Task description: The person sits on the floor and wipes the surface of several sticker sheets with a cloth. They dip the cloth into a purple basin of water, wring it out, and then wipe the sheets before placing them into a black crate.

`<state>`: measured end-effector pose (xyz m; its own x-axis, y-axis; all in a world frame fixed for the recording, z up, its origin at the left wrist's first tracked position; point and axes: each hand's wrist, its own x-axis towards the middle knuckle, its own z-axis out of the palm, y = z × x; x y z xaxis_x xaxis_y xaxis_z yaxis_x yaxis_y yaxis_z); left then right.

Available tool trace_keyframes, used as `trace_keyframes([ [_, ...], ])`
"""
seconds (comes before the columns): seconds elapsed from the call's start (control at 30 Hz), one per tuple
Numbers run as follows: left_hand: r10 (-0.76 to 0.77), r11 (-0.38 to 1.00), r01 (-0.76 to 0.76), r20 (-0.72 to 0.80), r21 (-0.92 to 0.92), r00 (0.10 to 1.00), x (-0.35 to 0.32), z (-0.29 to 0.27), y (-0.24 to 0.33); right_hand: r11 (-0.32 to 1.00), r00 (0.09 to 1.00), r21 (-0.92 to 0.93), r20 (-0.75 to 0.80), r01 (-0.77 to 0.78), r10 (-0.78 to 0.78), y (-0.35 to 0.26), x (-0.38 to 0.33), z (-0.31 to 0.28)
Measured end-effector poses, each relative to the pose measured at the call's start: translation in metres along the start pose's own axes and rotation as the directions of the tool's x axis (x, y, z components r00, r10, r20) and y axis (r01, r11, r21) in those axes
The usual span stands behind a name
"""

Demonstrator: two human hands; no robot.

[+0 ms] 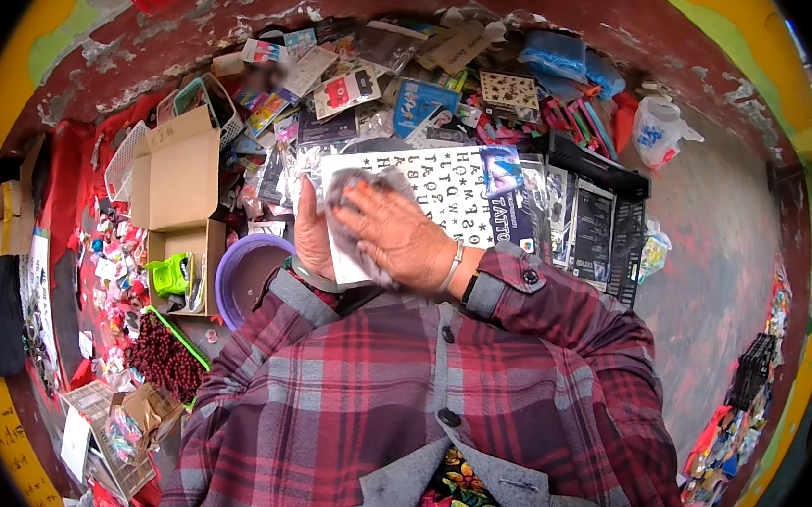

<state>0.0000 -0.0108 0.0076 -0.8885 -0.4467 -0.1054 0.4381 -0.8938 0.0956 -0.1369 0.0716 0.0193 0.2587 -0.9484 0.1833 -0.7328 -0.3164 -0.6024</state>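
A grey, red-stained surface (711, 242) is stretching along the right, and a maroon border with peeling paint (591, 19) is curving behind everything. A heap of packaged goods (328, 92) is covering the far side, crowding right up to the letter sheet at the centre. At left, an open cardboard box (176, 175) is standing with its lid raised, a bright green container (170, 274) sitting inside. A black crate (628, 249) is standing right of the sheet, filled with dark packages. A purple basin (224, 276) is sitting close beside the left forearm. Dark red beads (164, 353) are lying in a pile at lower left, and a white plastic bag (663, 133) is lying beyond the crate.

Both forearms, in plaid sleeves, are bending inward before the chest. The right hand (398, 234) is lying flat, fingers extended and unclenched, over a blurred dark grey thing on the white letter sheet (445, 191), which is showing rows of black characters. The left hand (313, 241) is standing upright at the sheet's left edge; its fingers are partly hidden, so its grip cannot be told.

The basin and box are limiting room leftward, the heap forward; the widest bare stretch is lying right, past the crate.
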Motion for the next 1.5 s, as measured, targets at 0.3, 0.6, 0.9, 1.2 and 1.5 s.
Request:
trace_keyframes([
  [0.3,-0.138,0.972,0.177,-0.234,0.157,0.962,0.002,-0.019,0.007,0.911,0.946,-0.258,-0.129,-0.321,0.297,0.033,-0.018,-0.011],
  [0.6,-0.195,0.967,0.218,-0.171,0.129,0.966,0.0,-0.02,0.006,0.693,0.823,-0.449,-0.245,-0.565,0.512,0.056,-0.077,-0.056],
  [0.9,-0.147,0.972,0.176,-0.18,0.156,0.973,0.001,-0.03,0.006,0.731,0.709,-0.254,-0.568,-0.634,0.418,0.08,-0.141,-0.097],
  [1.2,-0.162,0.982,0.173,-0.139,0.072,0.977,0.0,-0.022,0.004,0.996,0.849,-0.083,-0.524,0.019,-0.06,-0.016,-0.036,-0.078],
  [1.5,-0.124,0.968,0.154,-0.153,0.196,0.98,0.002,-0.016,0.001,0.977,0.991,-0.166,-0.029,-0.131,0.128,0.0,-0.056,-0.014],
])
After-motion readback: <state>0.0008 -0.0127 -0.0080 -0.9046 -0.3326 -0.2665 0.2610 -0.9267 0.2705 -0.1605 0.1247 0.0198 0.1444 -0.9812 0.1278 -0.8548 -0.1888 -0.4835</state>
